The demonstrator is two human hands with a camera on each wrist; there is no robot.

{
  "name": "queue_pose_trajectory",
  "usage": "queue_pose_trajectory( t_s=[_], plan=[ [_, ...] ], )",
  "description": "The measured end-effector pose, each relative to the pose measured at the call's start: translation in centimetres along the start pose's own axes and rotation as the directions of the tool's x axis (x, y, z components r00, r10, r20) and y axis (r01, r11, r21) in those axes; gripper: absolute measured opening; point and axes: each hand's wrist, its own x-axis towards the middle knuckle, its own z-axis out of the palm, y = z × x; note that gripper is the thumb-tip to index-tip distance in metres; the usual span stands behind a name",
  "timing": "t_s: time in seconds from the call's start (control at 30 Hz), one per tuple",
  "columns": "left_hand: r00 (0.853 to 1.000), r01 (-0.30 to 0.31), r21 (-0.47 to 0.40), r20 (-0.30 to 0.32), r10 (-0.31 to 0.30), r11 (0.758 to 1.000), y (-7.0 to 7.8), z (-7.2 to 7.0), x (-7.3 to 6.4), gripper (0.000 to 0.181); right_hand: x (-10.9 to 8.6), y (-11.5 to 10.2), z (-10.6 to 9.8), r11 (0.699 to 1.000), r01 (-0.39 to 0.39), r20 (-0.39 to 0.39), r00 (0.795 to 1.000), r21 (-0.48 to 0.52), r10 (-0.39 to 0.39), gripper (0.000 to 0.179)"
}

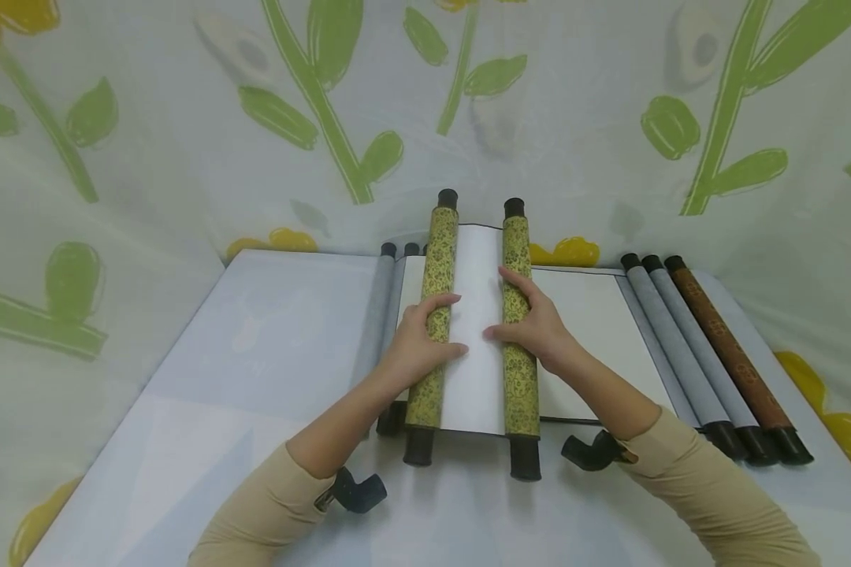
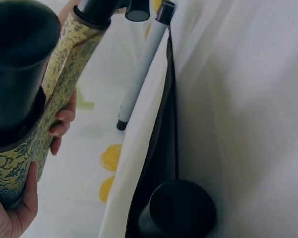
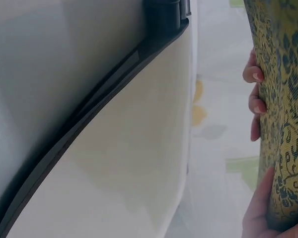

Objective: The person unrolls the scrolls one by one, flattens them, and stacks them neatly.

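A scroll with yellow-green patterned backing is held partly unrolled above the table. Between its left roll (image 1: pixel 424 402) and right roll (image 1: pixel 521 394) a strip of white paper (image 1: pixel 473 331) shows. My left hand (image 1: pixel 417 346) grips the left roll, its thumb lying toward the paper. On the other side my right hand (image 1: pixel 541 327) grips the right roll around its middle. Black knobs (image 1: pixel 418 447) cap both rolls. In the left wrist view the patterned roll (image 2: pixel 64 64) looms close; the right wrist view shows the patterned cloth (image 3: pixel 288 114) with fingertips curled around it.
Beneath the held scroll lies another opened scroll (image 1: pixel 596 339) with cream paper and grey edging. At its right are grey rolls (image 1: pixel 674 346) and a brown roll (image 1: pixel 730 354). A grey roll (image 1: pixel 379 307) lies at its left. A flower-printed curtain (image 1: pixel 574 157) stands behind the table (image 1: pixel 184 441).
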Motion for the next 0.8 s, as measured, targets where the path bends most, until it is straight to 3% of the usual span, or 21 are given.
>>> queue_pose_trajectory(
  t_s=[0.5, 0.67, 0.8],
  plan=[
    [1.000, 0.009, 0.034, 0.026, -0.009, 0.999, -0.1, -0.7, -0.1, 0.059, -0.2, 0.2, -1.1, 0.998, -0.069, 0.055, 0.996, 0.008, 0.069, 0.096],
    [1.000, -0.010, 0.046, -0.003, 0.010, 0.999, -0.5, -0.8, 0.3, 0.056, 0.1, 0.6, -1.5, 0.997, -0.071, 0.048, 0.996, 0.012, 0.070, 0.092],
    [0.999, 0.024, 0.063, -0.027, -0.022, 0.998, -0.5, -0.6, 0.7, 0.057, 0.5, 0.7, -1.6, 0.999, -0.044, 0.015, 0.999, 0.000, 0.044, 0.093]
  ],
)
